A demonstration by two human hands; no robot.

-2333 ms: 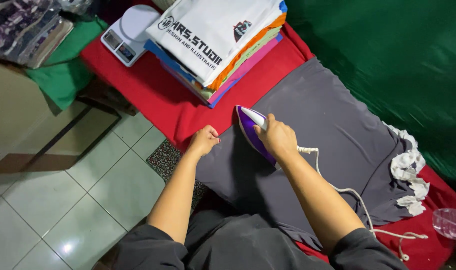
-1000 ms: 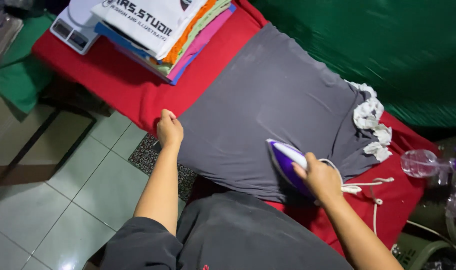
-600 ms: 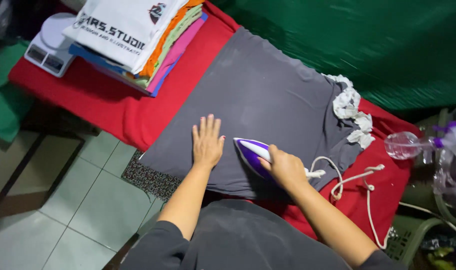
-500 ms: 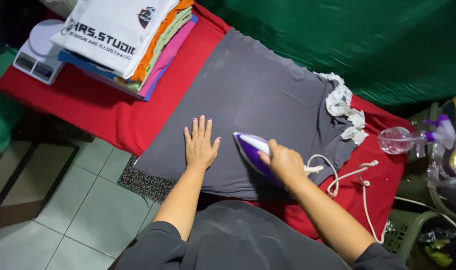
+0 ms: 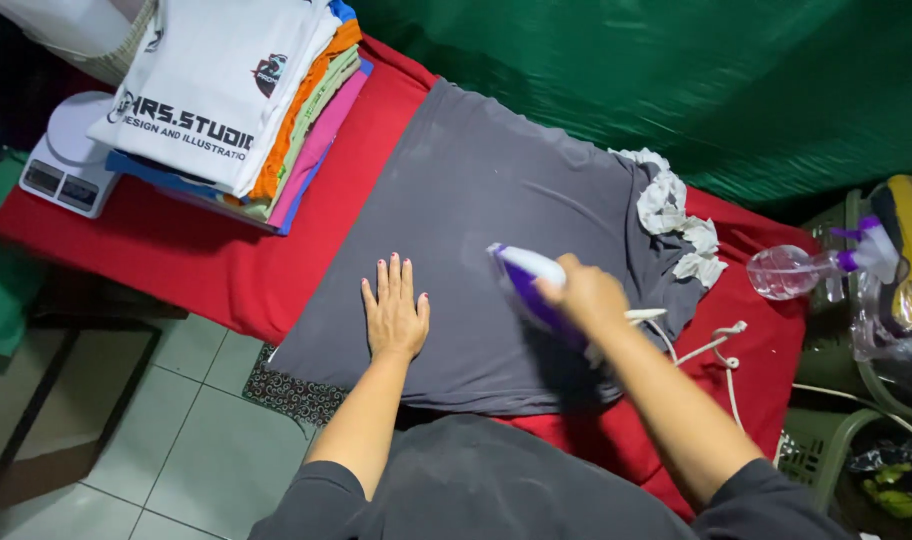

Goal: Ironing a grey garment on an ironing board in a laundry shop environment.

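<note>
A grey shirt (image 5: 476,200) lies spread flat over a red padded board (image 5: 226,265). My left hand (image 5: 394,310) rests palm down on the shirt's near part, fingers spread. My right hand (image 5: 588,295) grips the handle of a purple and white iron (image 5: 524,283), whose nose points toward the shirt's middle. The iron's white cord (image 5: 711,340) trails off to the right over the red cover.
A stack of folded shirts (image 5: 246,100) sits at the board's far left, beside a white scale (image 5: 68,160). A crumpled white cloth (image 5: 676,225) lies at the shirt's right edge. A clear spray bottle (image 5: 806,268) lies further right. Green fabric (image 5: 676,80) hangs behind.
My left hand moved from the shirt's left edge onto its near middle and lies flat. My right hand brought the iron from the right near edge up toward the shirt's middle.
</note>
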